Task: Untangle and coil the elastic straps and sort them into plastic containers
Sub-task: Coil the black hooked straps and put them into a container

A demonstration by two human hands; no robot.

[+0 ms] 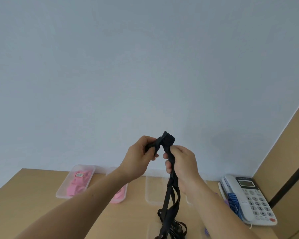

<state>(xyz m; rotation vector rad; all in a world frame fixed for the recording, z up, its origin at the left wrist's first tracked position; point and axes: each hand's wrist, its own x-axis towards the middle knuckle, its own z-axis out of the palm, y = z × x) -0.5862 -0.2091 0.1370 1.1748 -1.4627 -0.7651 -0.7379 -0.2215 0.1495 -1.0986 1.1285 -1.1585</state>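
- A person's left hand [141, 152] and right hand [181, 166] are raised close together before a pale blue-grey wall [145, 66], both clamped on a long black elastic strap [171, 200].
- The left hand pinches the strap beside its rolled dark wad [168, 140], which sits at 12 o'clock above the knuckles. The right hand's fingers curl round the strap just below the wad.
- From the right hand the strap hangs toward 6 o'clock, its loose loops tangled on the light wooden table [33, 204].
- At 9 o'clock from the hanging strap, a clear rectangular plastic container [84, 167] holds pink elastic straps [76, 185]. A second clear container [126, 192], with pink inside, is partly hidden by the left forearm.
- A third clear container [153, 190] stands just behind the strap.
- At 3 o'clock sits a white push-button desk telephone [248, 199], with a blue striped strap [233, 200] draped across its handset.
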